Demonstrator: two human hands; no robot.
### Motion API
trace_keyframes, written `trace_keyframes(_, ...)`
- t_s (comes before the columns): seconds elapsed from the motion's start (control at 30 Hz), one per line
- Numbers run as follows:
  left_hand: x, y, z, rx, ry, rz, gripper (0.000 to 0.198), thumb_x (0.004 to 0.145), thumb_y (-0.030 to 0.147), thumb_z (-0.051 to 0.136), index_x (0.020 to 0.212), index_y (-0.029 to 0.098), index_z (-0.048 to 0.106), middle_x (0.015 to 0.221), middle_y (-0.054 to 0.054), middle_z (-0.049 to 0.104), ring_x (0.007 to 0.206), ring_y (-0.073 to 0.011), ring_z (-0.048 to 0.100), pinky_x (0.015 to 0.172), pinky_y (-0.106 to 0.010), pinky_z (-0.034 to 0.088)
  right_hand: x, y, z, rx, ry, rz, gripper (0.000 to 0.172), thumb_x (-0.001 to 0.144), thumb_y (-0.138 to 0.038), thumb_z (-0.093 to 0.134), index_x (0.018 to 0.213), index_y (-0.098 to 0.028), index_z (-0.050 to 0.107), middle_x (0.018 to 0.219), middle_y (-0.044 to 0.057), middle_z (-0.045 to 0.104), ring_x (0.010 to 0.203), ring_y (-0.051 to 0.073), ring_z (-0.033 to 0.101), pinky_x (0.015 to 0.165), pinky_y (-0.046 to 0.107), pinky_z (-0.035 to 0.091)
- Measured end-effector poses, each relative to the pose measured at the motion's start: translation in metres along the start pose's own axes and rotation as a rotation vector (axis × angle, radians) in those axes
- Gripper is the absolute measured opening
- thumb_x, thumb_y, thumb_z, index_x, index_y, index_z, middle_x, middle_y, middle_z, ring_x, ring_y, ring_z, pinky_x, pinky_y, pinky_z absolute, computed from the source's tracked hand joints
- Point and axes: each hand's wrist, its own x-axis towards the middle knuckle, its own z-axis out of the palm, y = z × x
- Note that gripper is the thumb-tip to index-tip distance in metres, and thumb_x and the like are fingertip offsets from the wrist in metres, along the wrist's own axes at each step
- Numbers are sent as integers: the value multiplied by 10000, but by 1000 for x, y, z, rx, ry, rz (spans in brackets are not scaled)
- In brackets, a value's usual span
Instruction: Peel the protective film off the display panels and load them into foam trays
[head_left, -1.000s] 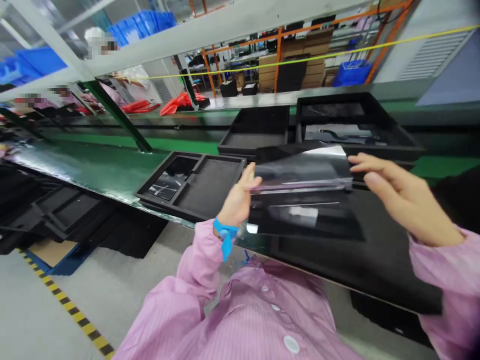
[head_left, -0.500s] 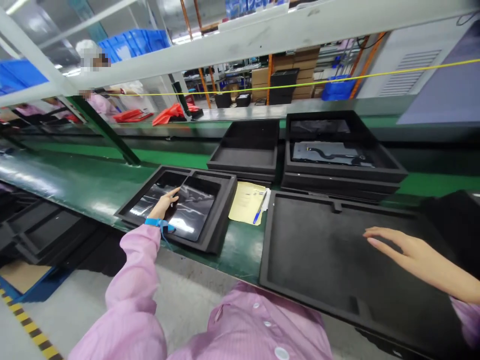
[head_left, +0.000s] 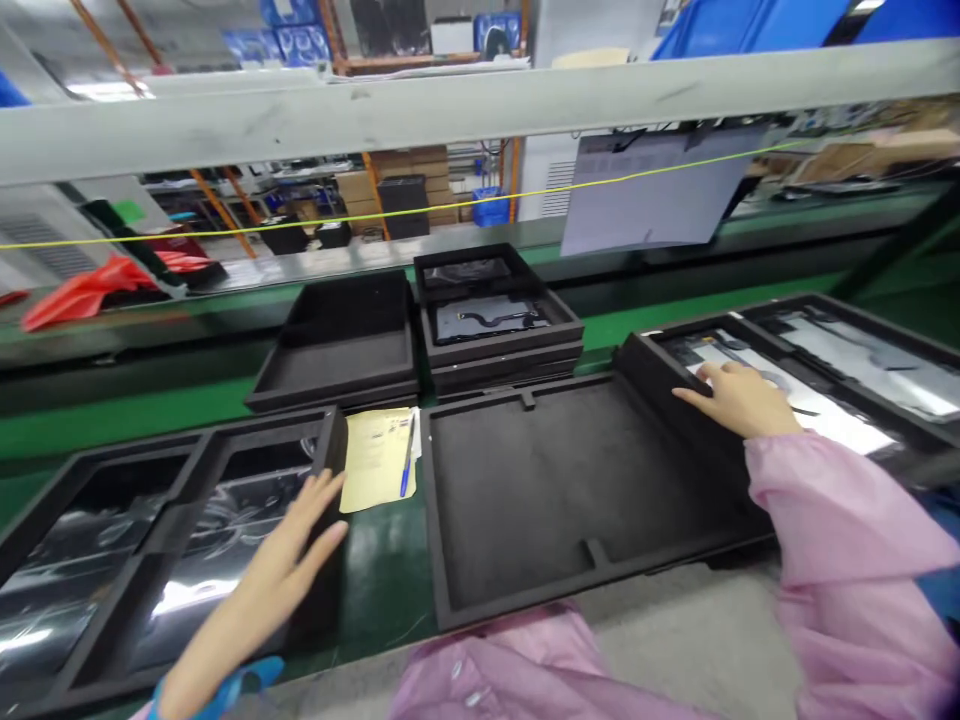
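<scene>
My left hand [head_left: 289, 560], with a blue band at the wrist, reaches over the right edge of a black foam tray [head_left: 196, 470]. Its fingers are apart and hold nothing. Two glossy dark screen panels [head_left: 225, 520] lie in that tray's compartments. My right hand [head_left: 739, 398] is spread over the left compartment of another foam tray [head_left: 757, 325], its fingertips at a panel [head_left: 832, 425] with a ribbon cable; whether they touch it I cannot tell. A second pale panel [head_left: 874, 355] lies in the right compartment. Between the hands lies a bare foam tray [head_left: 525, 500].
A yellow paper [head_left: 375, 455] with a blue pen [head_left: 408, 455] lies between the trays. Behind stand stacked foam trays [head_left: 502, 350] holding panels, and another tray [head_left: 341, 365]. A white beam [head_left: 450, 108] and a yellow cord [head_left: 465, 203] cross above the green bench.
The view has swung to the right, bringing the right-hand tray of panels into sight. My left hand has left the dark panel; my right hand has moved from the bare tray to that right-hand tray.
</scene>
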Motion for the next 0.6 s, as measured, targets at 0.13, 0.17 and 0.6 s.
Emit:
trace_keyframes(0.13,6,43,50,-24,-277,160,536,900,470,407,1396,269,433,1501,-55,379,1407,-221,292,1163,-441,198,-12,-4,9,-50,79,-64,470,921,-602,466,907,-139,544,676,-10,444,503,49,306,475,173,288)
trace_keyframes(0.17,9,49,63,-16,-311,154,544,907,463,393,1408,253,417,1514,-65,353,1414,-221,275,1165,-434,202,-15,-5,8,-54,89,-73,457,931,-588,460,902,-138,540,689,-6,452,510,49,318,479,172,298)
trace_keyframes(0.6,-18,49,97,-279,207,-30,380,846,283,464,1221,239,497,1361,-96,535,1341,-262,428,1124,-425,342,-77,-73,-5,350,92,-194,586,875,-486,348,1301,-105,480,1279,172,455,1223,316,423,1065,492,368)
